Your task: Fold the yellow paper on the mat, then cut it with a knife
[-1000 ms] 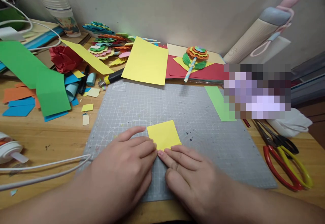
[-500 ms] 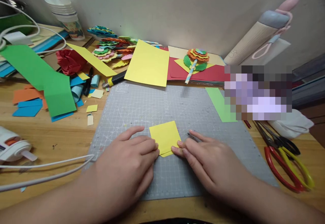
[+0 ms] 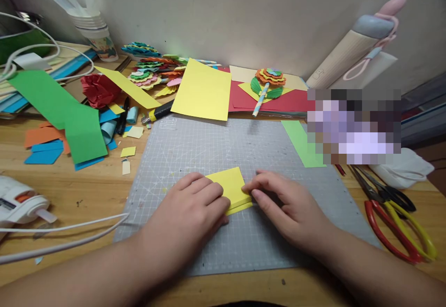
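Observation:
A small yellow paper (image 3: 230, 182) lies on the grey cutting mat (image 3: 216, 144), with a narrow folded strip along its near edge. My left hand (image 3: 195, 209) rests over its left part, fingers curled together and pressing on the sheet; part of the paper is hidden beneath them. At the right edge, my right hand (image 3: 289, 205) has its thumb and index finger close together on the paper near the fold. Its other fingers are bent and partly hidden.
Red and yellow-handled scissors (image 3: 393, 232) lie at the right. A glue gun (image 3: 22, 200) and its white cable (image 3: 69, 246) are at the left. Behind the mat stand a larger yellow sheet (image 3: 204, 91) and a paper flower (image 3: 270, 81). Green paper (image 3: 83, 130) lies at the left.
My left hand has moved right and farther over the yellow paper, covering its left side. My right hand has raised its fingers slightly at the right edge. The folded strip now shows more clearly.

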Demonstrator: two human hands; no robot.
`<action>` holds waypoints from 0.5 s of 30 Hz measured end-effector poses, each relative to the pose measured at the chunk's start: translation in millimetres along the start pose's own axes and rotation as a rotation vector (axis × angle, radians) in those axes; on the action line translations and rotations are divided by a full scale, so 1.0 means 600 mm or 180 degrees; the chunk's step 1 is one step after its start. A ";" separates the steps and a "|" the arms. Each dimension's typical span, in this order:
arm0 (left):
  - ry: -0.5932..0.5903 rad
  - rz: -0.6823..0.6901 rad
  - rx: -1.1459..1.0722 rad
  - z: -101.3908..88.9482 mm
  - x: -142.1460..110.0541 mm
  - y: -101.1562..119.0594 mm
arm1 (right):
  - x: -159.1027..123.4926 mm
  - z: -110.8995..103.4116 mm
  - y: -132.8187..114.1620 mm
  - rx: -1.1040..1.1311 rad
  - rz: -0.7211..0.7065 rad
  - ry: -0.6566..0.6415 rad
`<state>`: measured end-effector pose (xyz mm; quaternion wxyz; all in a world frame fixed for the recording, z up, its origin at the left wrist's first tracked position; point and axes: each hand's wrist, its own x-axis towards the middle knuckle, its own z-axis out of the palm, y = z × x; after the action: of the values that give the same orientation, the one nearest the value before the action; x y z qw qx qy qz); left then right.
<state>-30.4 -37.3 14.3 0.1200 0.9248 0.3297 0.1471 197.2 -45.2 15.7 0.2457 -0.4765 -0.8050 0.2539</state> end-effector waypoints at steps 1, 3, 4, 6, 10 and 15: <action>0.0044 0.0030 0.0037 0.001 0.001 0.000 | 0.001 0.001 -0.001 0.0073 0.0064 -0.0070; 0.0137 0.0072 0.0082 0.002 0.001 0.000 | 0.004 0.003 -0.001 0.0146 0.0090 -0.0214; 0.0168 0.0075 0.0082 0.002 0.001 0.000 | 0.005 0.005 -0.001 0.0129 0.0042 -0.0291; 0.0174 0.0028 0.0028 0.002 0.000 0.001 | 0.008 0.007 0.001 0.0029 -0.0110 -0.0450; 0.0054 -0.0091 -0.0137 0.003 -0.001 0.002 | 0.013 0.012 0.003 0.0007 -0.0213 -0.0634; 0.0415 0.0327 0.0176 -0.006 -0.004 0.006 | 0.008 0.009 -0.020 0.0614 0.0264 -0.0604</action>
<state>-31.5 -41.3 18.5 0.0649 0.9319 0.2929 0.2038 183.9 -46.9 20.4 0.2024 -0.4574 -0.7761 0.3840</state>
